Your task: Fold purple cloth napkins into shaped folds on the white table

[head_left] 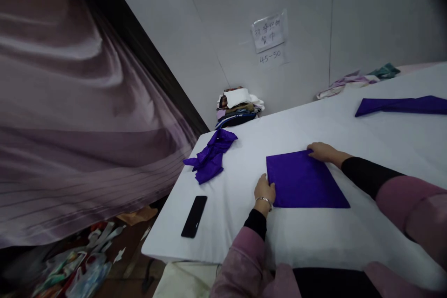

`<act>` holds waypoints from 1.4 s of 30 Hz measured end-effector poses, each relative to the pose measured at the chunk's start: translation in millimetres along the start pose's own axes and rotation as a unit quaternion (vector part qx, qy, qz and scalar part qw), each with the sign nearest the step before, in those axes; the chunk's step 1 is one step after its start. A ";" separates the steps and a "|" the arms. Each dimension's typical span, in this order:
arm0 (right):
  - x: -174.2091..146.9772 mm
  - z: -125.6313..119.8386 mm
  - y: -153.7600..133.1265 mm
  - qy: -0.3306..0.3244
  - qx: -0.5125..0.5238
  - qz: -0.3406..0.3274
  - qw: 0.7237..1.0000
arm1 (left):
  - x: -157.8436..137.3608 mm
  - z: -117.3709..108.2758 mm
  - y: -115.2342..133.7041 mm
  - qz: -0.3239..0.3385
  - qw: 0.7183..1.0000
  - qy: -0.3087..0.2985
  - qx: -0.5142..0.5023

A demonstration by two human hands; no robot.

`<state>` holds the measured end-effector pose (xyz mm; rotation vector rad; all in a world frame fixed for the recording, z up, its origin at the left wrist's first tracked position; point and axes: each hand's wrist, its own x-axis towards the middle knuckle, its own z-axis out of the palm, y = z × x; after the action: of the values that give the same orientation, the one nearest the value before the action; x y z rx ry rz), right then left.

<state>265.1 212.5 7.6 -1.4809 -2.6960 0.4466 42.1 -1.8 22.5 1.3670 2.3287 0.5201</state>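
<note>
A smooth purple cloth napkin (pixel 303 181) lies flat on the white-covered table (pixel 240 214), with straight edges and a slanting right side. My left hand (pixel 264 189) grips its left edge, the thumb lying on the cloth; a bracelet circles that wrist. At the far right corner, my right hand (pixel 321 152) pinches the cloth between thumb and fingers. What the fingertips do beneath the fabric is hidden.
A crumpled purple cloth (pixel 213 156) and a black phone (pixel 194 216) lie on the left. Folded fabrics (pixel 239 107) are stacked by the wall. A long purple cloth (pixel 401 105) rests at far right. A pinkish curtain (pixel 87 116) hangs left.
</note>
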 end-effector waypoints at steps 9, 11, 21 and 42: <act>-33.9 -6.1 38.5 -0.067 0.148 0.119 0.980 | 62.5 -2.6 13.1 0.042 0.999 -0.008 -0.023; -56.2 -1.5 48.3 -0.076 0.181 0.149 0.969 | 71.2 -2.1 19.1 0.067 0.997 -0.015 -0.028; -128.7 9.0 66.1 -0.031 0.273 0.204 0.940 | -18.6 19.2 14.3 0.380 0.923 -0.049 -0.026; -178.3 20.4 41.5 0.190 0.074 -0.064 0.977 | -53.7 34.4 10.9 0.475 0.867 -0.150 0.010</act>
<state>393.1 80.5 -3.7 -1.2023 -2.3836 0.3112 91.6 -40.1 6.1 2.3671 1.2879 0.4807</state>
